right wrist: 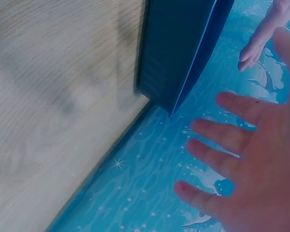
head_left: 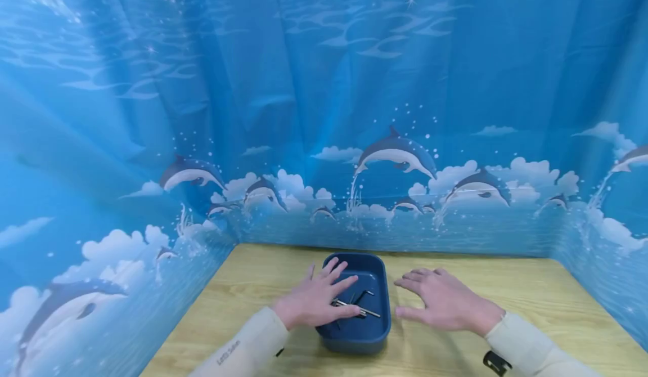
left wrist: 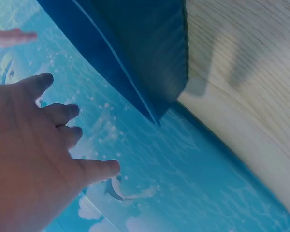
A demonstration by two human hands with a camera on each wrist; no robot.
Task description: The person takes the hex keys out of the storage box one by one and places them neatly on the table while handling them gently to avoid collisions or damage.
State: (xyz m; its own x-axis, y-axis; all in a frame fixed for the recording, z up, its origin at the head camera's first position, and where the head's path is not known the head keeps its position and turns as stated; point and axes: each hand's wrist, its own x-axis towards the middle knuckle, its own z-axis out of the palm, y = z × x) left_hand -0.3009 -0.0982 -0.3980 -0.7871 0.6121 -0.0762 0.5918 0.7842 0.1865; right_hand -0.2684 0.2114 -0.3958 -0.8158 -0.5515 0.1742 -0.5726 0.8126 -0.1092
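A dark blue plastic bin [head_left: 354, 340] stands on the wooden table. Inside it lie several thin metal pieces, among them a silver rod [head_left: 372, 313] and a dark bent piece that looks like a hex key [head_left: 361, 296]; part of the pile is hidden by a hand. My left hand [head_left: 319, 298] hovers over the bin's left side, fingers spread, holding nothing. To the right of the bin is my right hand [head_left: 441, 301], also empty, its fingers extended and apart from the wall. Both wrist views show the bin's outer side [left wrist: 157, 53] and the spread fingers.
A light wooden table [head_left: 253, 270] lies under the bin. Blue curtains [head_left: 324, 84] printed with dolphins and clouds rise along its back and sides. A black strap buckle [head_left: 496, 363] hangs by the right sleeve.
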